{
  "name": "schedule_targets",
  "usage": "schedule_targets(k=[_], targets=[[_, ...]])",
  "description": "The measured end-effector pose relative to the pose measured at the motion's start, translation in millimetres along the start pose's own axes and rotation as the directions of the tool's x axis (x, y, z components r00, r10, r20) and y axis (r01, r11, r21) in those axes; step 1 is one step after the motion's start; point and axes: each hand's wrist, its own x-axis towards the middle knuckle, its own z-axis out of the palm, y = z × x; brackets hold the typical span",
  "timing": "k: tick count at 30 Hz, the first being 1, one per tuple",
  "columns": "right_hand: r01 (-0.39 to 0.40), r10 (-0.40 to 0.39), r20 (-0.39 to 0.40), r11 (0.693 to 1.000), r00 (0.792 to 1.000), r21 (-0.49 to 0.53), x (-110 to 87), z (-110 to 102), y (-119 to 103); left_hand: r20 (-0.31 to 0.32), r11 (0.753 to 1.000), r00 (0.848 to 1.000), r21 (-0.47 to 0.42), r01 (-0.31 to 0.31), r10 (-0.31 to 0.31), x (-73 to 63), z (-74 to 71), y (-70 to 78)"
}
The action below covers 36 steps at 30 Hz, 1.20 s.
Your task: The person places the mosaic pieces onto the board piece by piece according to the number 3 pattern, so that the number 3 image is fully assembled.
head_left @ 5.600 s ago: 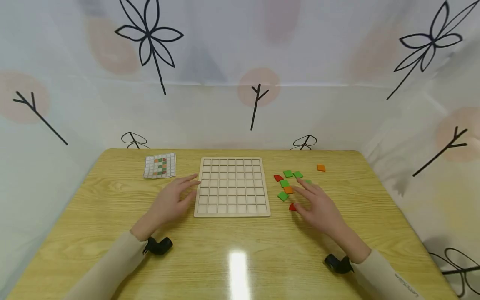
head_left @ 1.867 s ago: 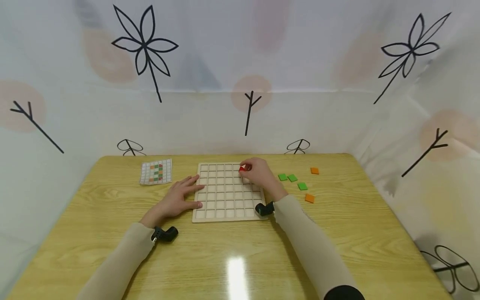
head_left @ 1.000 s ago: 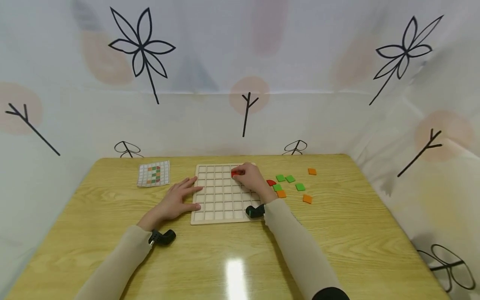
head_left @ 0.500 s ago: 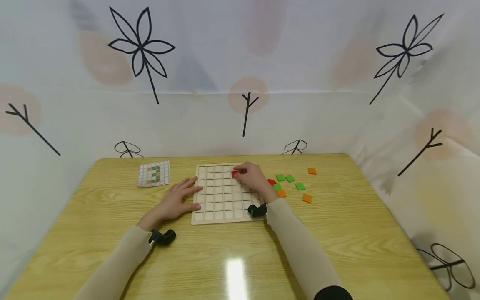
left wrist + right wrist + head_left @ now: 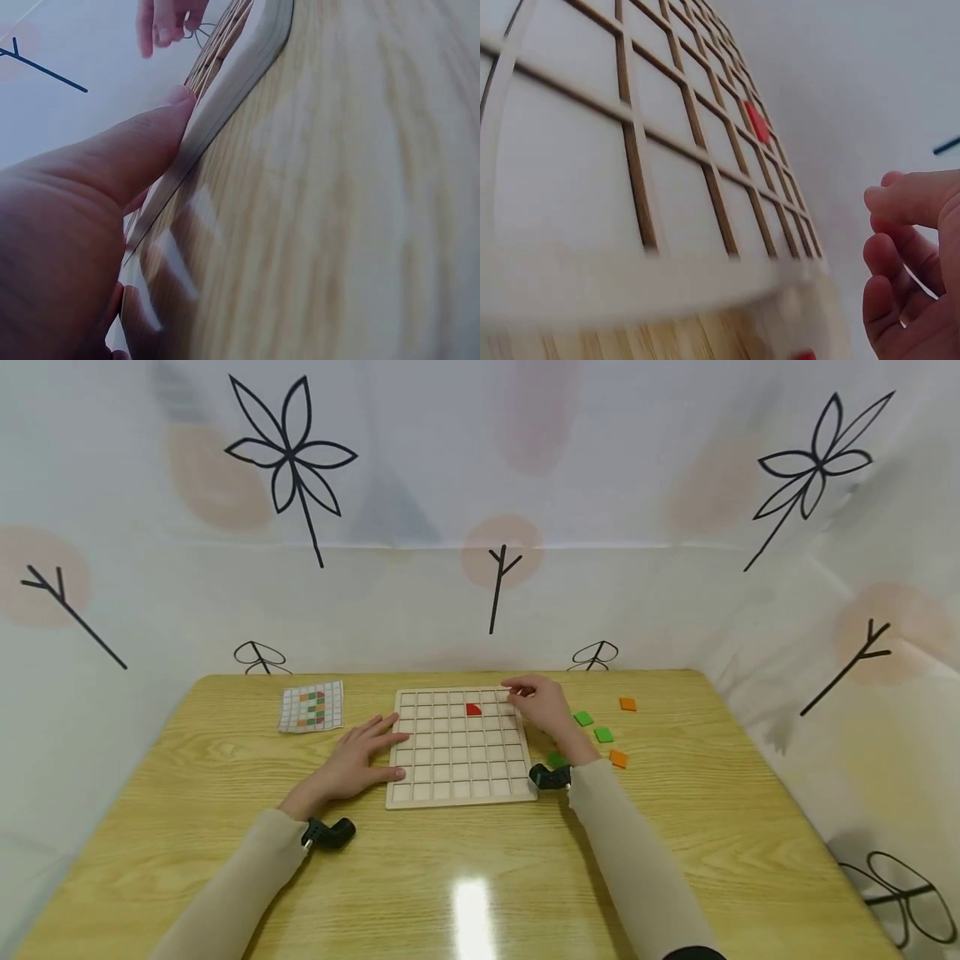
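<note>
The red piece (image 5: 473,709) lay in a cell toward the far side of the board (image 5: 439,773). The left hand (image 5: 352,766) rested on the near-left edge, fingers spread; a sideways push there could jog board and piece. The right hand (image 5: 546,706), loosely bent around nothing visible, hung near the far right corner; dropping low, it could scatter the tiles (image 5: 603,735).

A yellowish wooden table (image 5: 420,877) is backed by pale cloth (image 5: 405,610), also hung beside its left and right edges. Black flowers (image 5: 289,454), twigs (image 5: 497,589) and pink patches (image 5: 217,477) are printed on the cloth above the table; white glare (image 5: 473,918) is reflected on its near part.
</note>
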Motion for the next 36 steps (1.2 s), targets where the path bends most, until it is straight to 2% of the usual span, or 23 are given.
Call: schedule_targets(k=[3,9,14,19,23,29,36], targets=[[-0.016,0.016,-0.011,1.000,1.000,-0.002,-6.3,-16.8,6.5,-0.001,1.000,1.000,-0.001,-0.008,0.008,0.1,0.2,-1.0],[-0.016,0.013,-0.030,0.995,0.999,-0.099,-22.9,-55.8,22.3,0.000,1.000,1.000,-0.008,-0.008,0.008,-0.1,0.7,-1.8],[-0.071,0.066,-0.048,0.988,0.997,-0.136,-40.0,-86.2,36.1,0.003,1.000,1.000,-0.018,-0.011,0.011,0.1,0.9,-1.4],[-0.089,0.082,-0.040,0.974,0.996,-0.210,-57.6,-108.7,51.0,-0.009,1.000,1.000,-0.002,-0.024,0.024,0.0,0.8,-1.5],[-0.098,0.100,-0.004,0.965,0.995,-0.244,-68.3,-120.5,62.4,-0.018,0.999,0.999,0.016,-0.033,0.033,0.0,0.7,-1.3],[-0.121,0.141,0.083,0.970,0.987,-0.211,-81.8,-129.8,68.0,-0.018,0.999,0.999,0.018,-0.029,0.030,-0.2,0.6,-1.4],[-0.121,0.152,0.147,0.972,0.977,-0.202,-86.7,-133.1,74.7,-0.011,1.000,1.000,0.018,-0.018,0.018,0.8,0.9,-2.1]])
